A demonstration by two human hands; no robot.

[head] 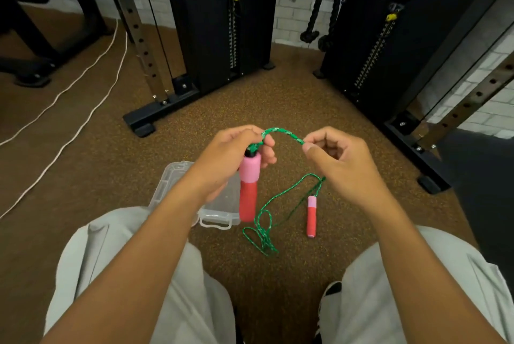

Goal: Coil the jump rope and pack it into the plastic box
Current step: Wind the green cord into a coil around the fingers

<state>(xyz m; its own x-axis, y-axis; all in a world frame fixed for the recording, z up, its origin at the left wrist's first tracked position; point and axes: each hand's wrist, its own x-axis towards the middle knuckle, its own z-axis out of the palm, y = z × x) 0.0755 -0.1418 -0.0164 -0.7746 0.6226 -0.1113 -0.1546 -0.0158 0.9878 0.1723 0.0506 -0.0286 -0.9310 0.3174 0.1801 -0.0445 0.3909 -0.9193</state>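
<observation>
My left hand grips the top of a pink and red jump rope handle, which hangs upright above the floor. From it a green braided rope arches over to my right hand, which pinches it between thumb and fingers. The rope then drops to the floor and lies in loose loops. The second pink and red handle lies on the floor below my right hand. A clear plastic box sits on the floor under my left forearm, partly hidden.
Black weight machine frames stand ahead left and right, their feet on the brown speckled floor. A white cord runs across the floor at left. My knees in grey shorts fill the bottom.
</observation>
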